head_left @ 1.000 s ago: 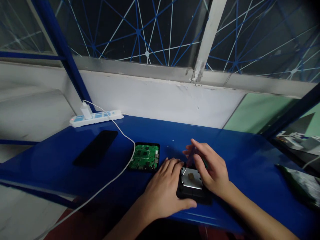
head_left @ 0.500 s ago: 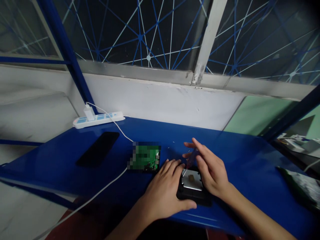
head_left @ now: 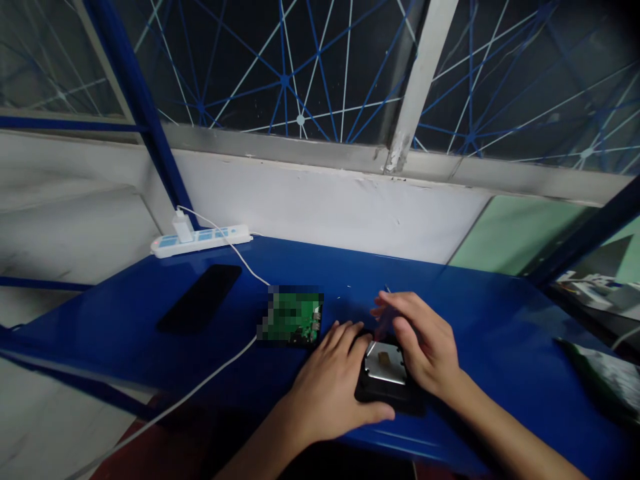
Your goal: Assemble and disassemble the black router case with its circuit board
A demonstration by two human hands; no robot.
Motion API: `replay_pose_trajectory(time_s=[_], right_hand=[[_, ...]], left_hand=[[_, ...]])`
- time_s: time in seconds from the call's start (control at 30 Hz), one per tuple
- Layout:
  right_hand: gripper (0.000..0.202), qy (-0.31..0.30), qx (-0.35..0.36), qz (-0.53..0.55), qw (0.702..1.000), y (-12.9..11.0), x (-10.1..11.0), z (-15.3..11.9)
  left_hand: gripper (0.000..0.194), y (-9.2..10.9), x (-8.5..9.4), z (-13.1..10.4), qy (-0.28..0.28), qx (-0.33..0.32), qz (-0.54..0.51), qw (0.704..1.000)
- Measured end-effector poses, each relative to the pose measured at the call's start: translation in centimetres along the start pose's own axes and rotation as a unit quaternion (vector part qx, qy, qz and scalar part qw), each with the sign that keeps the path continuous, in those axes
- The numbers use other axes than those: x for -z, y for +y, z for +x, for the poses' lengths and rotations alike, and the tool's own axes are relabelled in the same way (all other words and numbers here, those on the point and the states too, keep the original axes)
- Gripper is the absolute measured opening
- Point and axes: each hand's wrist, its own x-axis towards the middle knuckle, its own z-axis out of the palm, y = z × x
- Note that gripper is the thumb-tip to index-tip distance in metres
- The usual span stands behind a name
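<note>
A: And here's the left hand [head_left: 333, 383], spread wide, fingers by the far side and thumb along the near side, bracing the black case [head_left: 380, 392]!

B: And the right hand [head_left: 425, 337]?

A: Curled narrow around what looks like a screwdriver [head_left: 383, 328], shaft slanting down to the far-left corner of the metal plate [head_left: 387, 370].

B: How is that best handled?

A: Firm bracing, I'd say: the case pressed flat, the shaft brought close to upright, light downward pressure, and those left fingertips clear of a slipping tip.

B: Where does the case sit?

A: Near the front edge of the blue desk [head_left: 310, 263], right of the green circuit board [head_left: 296, 317].

B: And its looks?

A: Dark and boxy, the plate on top silvery and shiny, with a small brownish patch [head_left: 384, 359] near its middle. Whatever lies under the tip is too small to tell.
</note>
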Motion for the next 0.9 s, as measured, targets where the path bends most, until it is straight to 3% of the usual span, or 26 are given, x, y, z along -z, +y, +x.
replay_pose_trajectory(time_s=[0.17, 0.47, 0.73, 0.9], right_hand=[[0.054, -0.003, -0.031, -0.025, 0.999, 0.01, -0.15, 0.05], [0.042, 0.02, 0.003, -0.044, 0.999, 0.14, -0.28, -0.22], [0.052, -0.006, -0.051, -0.038, 0.998, 0.53, -0.04, -0.42], [0.053, 0.009, -0.042, -0.044, 0.998, 0.33, -0.42, -0.35]], left_hand=[[0.097, -0.1, -0.03, -0.02, 0.007, -0.006, 0.003, 1.0], [0.1, 0.05, -0.13, -0.16, -0.004, 0.01, -0.005, 1.0], [0.097, 0.03, 0.04, -0.09, 0.011, -0.007, -0.005, 1.0], [0.097, -0.12, -0.29, -0.2, 0.016, -0.011, -0.01, 1.0]])
